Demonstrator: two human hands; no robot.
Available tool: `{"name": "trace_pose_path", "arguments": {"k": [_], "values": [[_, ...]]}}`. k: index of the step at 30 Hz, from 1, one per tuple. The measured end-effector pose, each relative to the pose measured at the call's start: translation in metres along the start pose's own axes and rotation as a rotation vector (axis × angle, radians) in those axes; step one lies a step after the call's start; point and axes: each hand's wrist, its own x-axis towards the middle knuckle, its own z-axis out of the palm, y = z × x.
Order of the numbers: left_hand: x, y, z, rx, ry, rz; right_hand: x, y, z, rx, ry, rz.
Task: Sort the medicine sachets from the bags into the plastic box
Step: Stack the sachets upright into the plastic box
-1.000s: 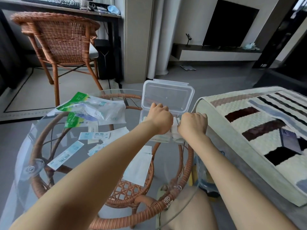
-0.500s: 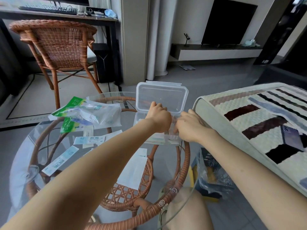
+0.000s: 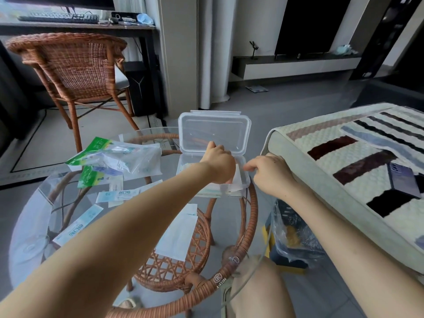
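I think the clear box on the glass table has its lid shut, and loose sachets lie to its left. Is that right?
Not quite. The lid is open, standing up behind the box, as the head view shows. The rest holds: the box sits on the glass table, and loose sachets lie to its left.

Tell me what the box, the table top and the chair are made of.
The plastic box looks like clear glossy plastic: its raised lid is see-through. The table top looks like glass: transparent, wicker frame visible beneath. The chair looks like woven rattan or wicker, matte brown.
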Motion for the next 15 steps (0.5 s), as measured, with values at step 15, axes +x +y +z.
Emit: {"name": "trace_pose_path", "arguments": {"k": [15], "values": [[0.005, 0.006, -0.001, 0.077, -0.138, -0.055, 0.001, 0.003, 0.015, -0.121, -0.081, -0.023]]}}
